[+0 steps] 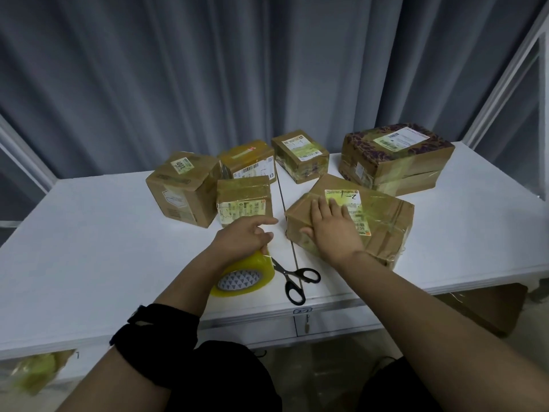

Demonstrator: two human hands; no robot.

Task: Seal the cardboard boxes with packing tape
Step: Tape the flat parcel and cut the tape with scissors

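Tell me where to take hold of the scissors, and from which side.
Take the scissors by the two black handle loops, coming from the near edge of the table, probably with the right hand, now flat on the box. The loops lie toward you; the blades point away-left, their tips at the tape roll under the left hand.

I can't read the box labels (346, 198) (print too small). The left hand (242, 240) covers the tape roll (256, 270) on top, the roll hides the tips of the scissors (289, 274), and a blurred box (38, 371) runs off the left edge.
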